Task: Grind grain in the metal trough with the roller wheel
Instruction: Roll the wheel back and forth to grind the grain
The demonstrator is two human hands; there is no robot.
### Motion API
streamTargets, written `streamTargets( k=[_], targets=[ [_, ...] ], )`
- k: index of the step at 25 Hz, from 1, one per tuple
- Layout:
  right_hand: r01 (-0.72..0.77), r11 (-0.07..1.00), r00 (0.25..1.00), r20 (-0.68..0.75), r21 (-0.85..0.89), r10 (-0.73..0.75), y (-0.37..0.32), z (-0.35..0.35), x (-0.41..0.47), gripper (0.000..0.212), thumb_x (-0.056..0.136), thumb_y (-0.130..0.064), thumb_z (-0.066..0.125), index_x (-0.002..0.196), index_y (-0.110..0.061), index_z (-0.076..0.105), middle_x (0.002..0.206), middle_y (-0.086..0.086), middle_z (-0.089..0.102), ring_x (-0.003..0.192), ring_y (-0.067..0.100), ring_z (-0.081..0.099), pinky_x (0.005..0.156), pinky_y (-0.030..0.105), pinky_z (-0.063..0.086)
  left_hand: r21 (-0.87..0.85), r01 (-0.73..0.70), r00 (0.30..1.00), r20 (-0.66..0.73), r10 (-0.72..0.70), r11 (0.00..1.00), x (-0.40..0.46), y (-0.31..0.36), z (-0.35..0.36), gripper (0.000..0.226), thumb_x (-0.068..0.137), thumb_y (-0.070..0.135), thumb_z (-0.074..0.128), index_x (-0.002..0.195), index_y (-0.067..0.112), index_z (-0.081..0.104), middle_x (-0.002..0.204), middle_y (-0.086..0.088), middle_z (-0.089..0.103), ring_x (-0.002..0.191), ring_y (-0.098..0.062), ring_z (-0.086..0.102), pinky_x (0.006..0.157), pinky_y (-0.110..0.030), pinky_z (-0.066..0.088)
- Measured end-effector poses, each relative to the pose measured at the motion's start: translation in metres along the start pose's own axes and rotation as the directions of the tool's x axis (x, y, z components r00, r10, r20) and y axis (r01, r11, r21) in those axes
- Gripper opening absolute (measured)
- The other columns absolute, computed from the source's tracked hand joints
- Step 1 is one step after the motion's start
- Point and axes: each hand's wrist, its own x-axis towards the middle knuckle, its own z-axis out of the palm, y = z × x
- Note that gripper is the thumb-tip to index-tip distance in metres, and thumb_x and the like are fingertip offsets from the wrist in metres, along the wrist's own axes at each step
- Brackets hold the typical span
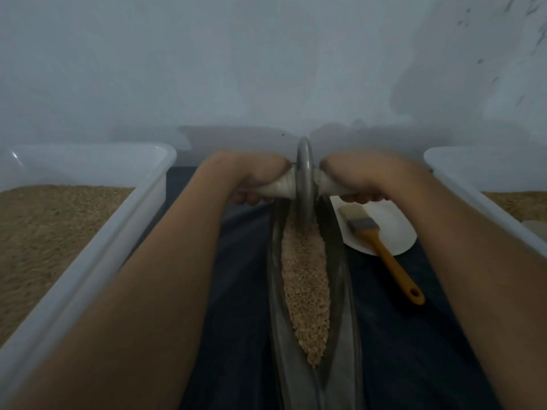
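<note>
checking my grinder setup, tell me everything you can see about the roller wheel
The roller wheel is a thin grey metal disc standing upright on its edge at the far end of the metal trough, its lower rim sunk in the grain. A pale, tapered handle sticks out from each side of its hub. The left hand grips the left handle and the right hand grips the right one, fingers curled under.

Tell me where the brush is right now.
In the head view the brush lies right of the metal trough, its bristles on a white scoop and its yellow handle on the dark cloth, below the right hand.
</note>
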Motion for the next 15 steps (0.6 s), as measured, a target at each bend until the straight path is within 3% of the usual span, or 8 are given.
streamTargets(
  k=[1,3,5,7,10,13,15],
  targets=[
    [0.041,0.994,0.997,-0.054,-0.104,-0.047,0.0,0.004,-0.006,0.046,0.104,-0.046,0.028,0.093,-0.013,0.058,0.064,0.006,0.058,0.042,0.011,0.047,0.044,0.026,0.043,0.06,-0.035,0.998,-0.051,0.038,0.998,-0.005,-0.001,0.003,0.041,0.089,0.052,0.036,0.078,0.017,0.055,0.059,-0.005,0.057,0.039,-0.015,0.042,0.04,-0.022,0.033],
    [0.073,0.931,0.953,-0.25,-0.357,-0.171,0.002,0.018,-0.028,0.054,0.095,-0.051,0.017,0.087,-0.016,0.058,0.078,0.01,0.057,0.063,0.021,0.053,0.067,0.037,0.046,0.414,-0.093,0.967,-0.179,0.181,0.906,-0.025,-0.009,0.014,0.037,0.089,0.047,0.028,0.098,0.02,0.052,0.083,-0.005,0.059,0.06,-0.02,0.054,0.058,-0.03,0.043],
    [0.038,0.88,0.847,-0.452,-0.474,-0.28,0.004,0.034,-0.056,0.052,0.095,-0.049,0.014,0.073,-0.018,0.048,0.073,0.006,0.049,0.06,0.022,0.039,0.062,0.035,0.034,0.66,-0.039,0.896,-0.309,0.318,0.75,-0.053,-0.022,0.035,0.02,0.097,0.042,0.026,0.1,0.027,0.038,0.092,-0.004,0.05,0.08,-0.028,0.053,0.07,-0.041,0.04],
    [0.045,0.806,0.778,-0.485,-0.59,-0.399,0.009,0.052,-0.087,0.051,0.093,-0.043,0.003,0.07,-0.02,0.042,0.067,0.0,0.043,0.055,0.018,0.03,0.054,0.031,0.022,0.715,0.025,0.784,-0.447,0.43,0.698,-0.087,-0.03,0.059,0.017,0.101,0.038,0.031,0.087,0.028,0.032,0.084,-0.004,0.053,0.071,-0.027,0.047,0.061,-0.04,0.038],
    [0.128,0.87,0.688,-0.589,-0.477,-0.424,0.022,0.072,-0.134,0.044,0.094,-0.04,0.01,0.06,-0.028,0.034,0.054,-0.01,0.032,0.047,0.006,0.024,0.05,0.027,0.011,0.762,0.012,0.604,-0.522,0.602,0.648,-0.132,-0.031,0.089,0.032,0.093,0.021,0.062,0.071,0.02,0.039,0.058,0.004,0.043,0.044,-0.02,0.04,0.046,-0.029,0.032],
    [0.214,0.893,0.6,-0.668,-0.396,-0.44,0.029,0.083,-0.155,0.04,0.1,-0.038,0.023,0.063,-0.03,0.036,0.053,-0.009,0.032,0.046,0.003,0.027,0.051,0.03,0.018,0.654,0.015,0.586,-0.619,0.523,0.757,-0.152,-0.032,0.098,0.033,0.104,0.034,0.032,0.073,0.026,0.038,0.057,0.009,0.039,0.045,-0.017,0.034,0.053,-0.035,0.031],
    [0.207,0.89,0.601,-0.665,-0.407,-0.444,0.03,0.084,-0.151,0.041,0.099,-0.039,0.02,0.061,-0.03,0.034,0.052,-0.009,0.034,0.045,0.004,0.028,0.051,0.029,0.018,0.655,-0.005,0.577,-0.615,0.537,0.756,-0.151,-0.03,0.096,0.033,0.103,0.034,0.032,0.071,0.026,0.04,0.055,0.01,0.038,0.044,-0.017,0.035,0.052,-0.034,0.031]
  ],
)
